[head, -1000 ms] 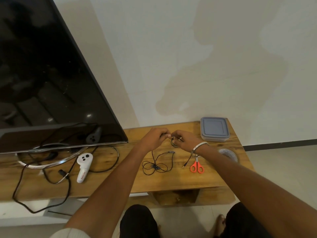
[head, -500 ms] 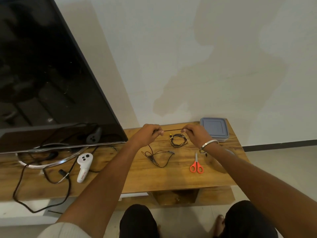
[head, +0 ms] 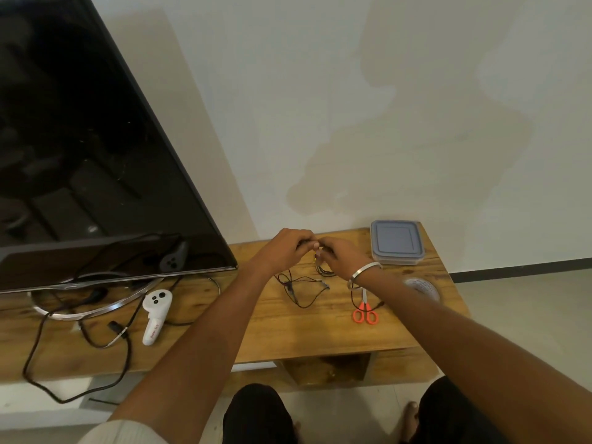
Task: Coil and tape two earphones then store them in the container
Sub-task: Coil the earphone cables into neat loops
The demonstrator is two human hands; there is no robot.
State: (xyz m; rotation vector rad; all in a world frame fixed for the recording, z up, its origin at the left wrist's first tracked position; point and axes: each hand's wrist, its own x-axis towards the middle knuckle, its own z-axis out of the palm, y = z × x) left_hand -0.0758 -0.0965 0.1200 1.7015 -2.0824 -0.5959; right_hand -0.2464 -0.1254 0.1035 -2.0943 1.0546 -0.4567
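Note:
My left hand [head: 288,248] and my right hand [head: 339,254] meet above the back of the wooden table [head: 288,328], both pinching a thin black earphone cable. The rest of that black earphone [head: 301,288] trails loose on the table below my left wrist. A second, coiled earphone [head: 324,271] lies under my right hand, mostly hidden. A grey lidded container [head: 396,241] stands at the back right. A clear tape roll [head: 422,287] lies right of my right forearm.
Red-handled scissors [head: 365,312] lie near my right forearm. A large black TV [head: 80,155] stands at the left on a metal ring stand [head: 96,307], with black cables [head: 80,357] and a white controller [head: 155,315] in front of it.
My hands had been pulled apart with a stretch of cable taut between them; now they have come back together. The loose earphone on the table has shifted slightly.

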